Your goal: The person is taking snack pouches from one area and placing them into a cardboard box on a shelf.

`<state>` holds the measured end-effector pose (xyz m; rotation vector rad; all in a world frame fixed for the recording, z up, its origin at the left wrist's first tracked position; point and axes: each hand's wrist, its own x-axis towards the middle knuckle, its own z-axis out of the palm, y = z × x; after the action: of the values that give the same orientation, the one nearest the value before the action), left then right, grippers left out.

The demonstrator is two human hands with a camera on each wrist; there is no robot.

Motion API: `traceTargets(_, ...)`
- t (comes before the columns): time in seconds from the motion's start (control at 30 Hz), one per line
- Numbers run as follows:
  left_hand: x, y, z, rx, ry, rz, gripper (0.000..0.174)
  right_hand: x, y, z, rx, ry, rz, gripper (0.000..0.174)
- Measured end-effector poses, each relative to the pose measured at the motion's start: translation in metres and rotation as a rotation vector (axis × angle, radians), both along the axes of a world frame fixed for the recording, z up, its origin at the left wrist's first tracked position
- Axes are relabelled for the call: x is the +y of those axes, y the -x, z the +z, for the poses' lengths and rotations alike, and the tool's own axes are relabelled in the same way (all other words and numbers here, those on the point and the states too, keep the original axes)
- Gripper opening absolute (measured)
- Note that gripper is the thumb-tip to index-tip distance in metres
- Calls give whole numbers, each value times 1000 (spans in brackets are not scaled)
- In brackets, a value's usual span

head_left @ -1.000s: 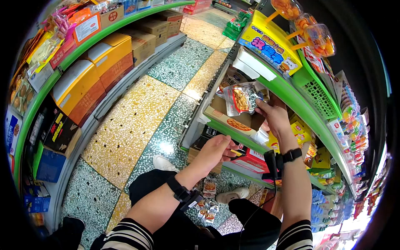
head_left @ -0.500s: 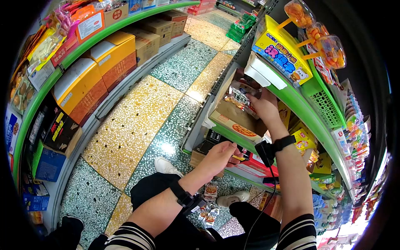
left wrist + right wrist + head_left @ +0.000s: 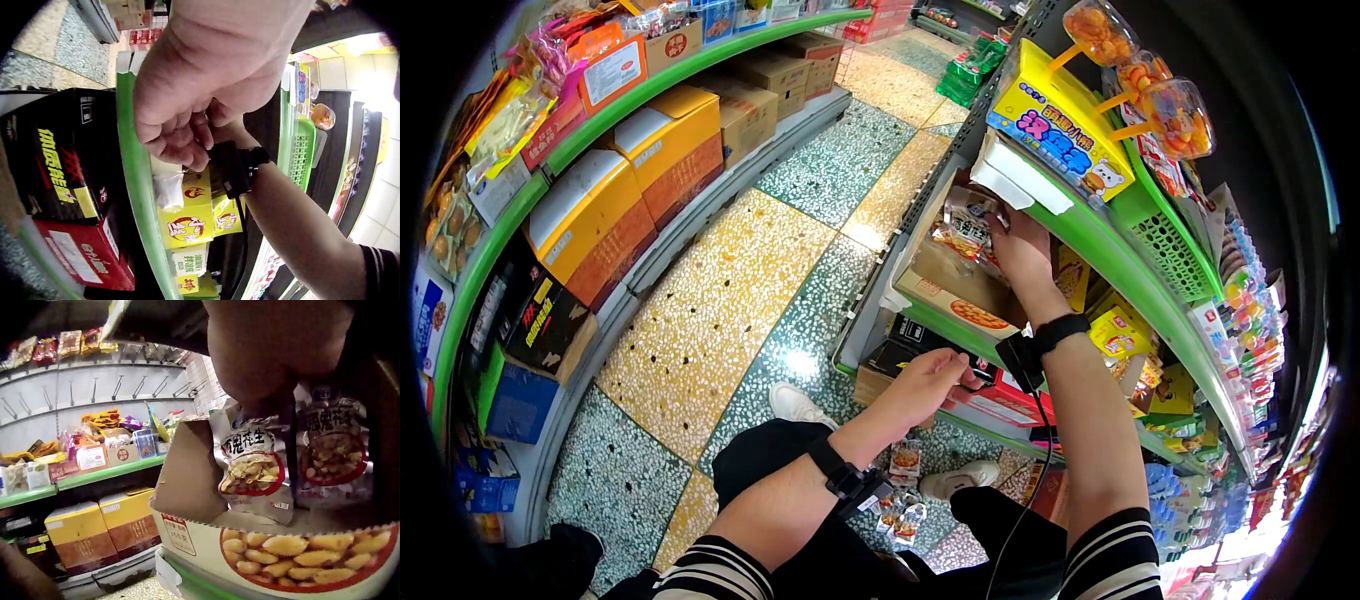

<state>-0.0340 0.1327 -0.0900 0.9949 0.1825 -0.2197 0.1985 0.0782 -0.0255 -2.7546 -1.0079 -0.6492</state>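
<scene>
A silver peanut bag (image 3: 253, 465) stands upright inside the open carton (image 3: 312, 590), beside a second peanut bag (image 3: 333, 453). My right hand (image 3: 275, 353) is over the first bag and covers its top edge; its fingertips are hidden there. From the head view, the right hand (image 3: 1025, 255) reaches into the carton (image 3: 960, 300) on the shelf, fingers bent at the bags (image 3: 965, 228). My left hand (image 3: 930, 385) hangs in front of the shelf, below the carton. In the left wrist view the left hand (image 3: 206, 81) has loosely curled fingers and holds nothing.
The green shelf edge (image 3: 1170, 300) runs along the right, with a yellow box (image 3: 1060, 125) and a green basket (image 3: 1175, 245) above it. Small packets (image 3: 905, 458) lie on the floor between the feet. Yellow-orange boxes (image 3: 590, 215) fill the left shelf.
My right hand has moved up and inward with the peanut bag, which was above the carton's front and is now inside it. The left hand has barely moved.
</scene>
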Motion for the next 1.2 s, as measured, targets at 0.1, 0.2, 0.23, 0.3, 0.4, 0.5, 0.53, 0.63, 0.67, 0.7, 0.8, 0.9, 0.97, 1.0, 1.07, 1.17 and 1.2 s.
traceTargets(0.1, 0, 0, 1, -2, -6, -11, 32, -3, -5, -4, -9, -46, 76, 37)
traceTargets(0.2, -1, 1, 3, 4, -17, -22, 32, -3, -4, -3, 47, -76, 59, 36)
traceTargets(0.23, -1, 0, 1, 5, -17, -27, 32, -4, -3, -3, 20, -63, 68, 35)
traceTargets(0.3, -1, -1, 1, 3, -22, -32, 32, -4, -1, -3, -34, -37, 87, 34)
traceTargets(0.4, -2, -1, 1, 1, -29, -33, 31, -6, 2, -1, 76, -52, 129, 34)
traceTargets(0.5, -3, -1, 1, 4, -25, -33, 30, -5, 0, -8, 1, -153, 200, 44)
traceTargets(0.53, -3, 0, 2, 6, -22, -28, 29, -5, 0, -8, 9, -141, 177, 44)
traceTargets(0.63, -4, 0, 2, 10, -18, -21, 29, -1, 3, -3, 53, -115, 120, 43)
traceTargets(0.67, -4, 0, 1, 10, -17, -20, 29, 0, 5, 0, 81, -114, 107, 43)
traceTargets(0.7, -4, 0, 1, 9, -17, -26, 29, 1, 6, 2, 109, -112, 95, 42)
traceTargets(0.8, -2, 0, 1, 3, -20, -42, 28, 4, 2, 2, 275, -228, 85, 40)
traceTargets(0.9, -2, -1, 0, -7, -19, -38, 28, 2, 3, 12, 347, -133, 35, 41)
traceTargets(0.97, -3, 0, -1, -14, -8, -20, 29, 0, -1, 9, 325, -141, 56, 42)
traceTargets(1.0, -3, -1, 0, -14, -17, -29, 29, -2, -5, 6, 314, -145, 66, 43)
traceTargets(1.07, -1, -1, 2, -13, -36, -47, 29, -8, -22, -7, 301, -223, 139, 39)
traceTargets(1.17, 0, 0, 4, -16, -50, -45, 30, -12, -33, -16, 353, -320, 205, 36)
traceTargets(1.2, 0, 1, 4, -16, -47, -47, 30, -12, -32, -16, 382, -349, 218, 35)
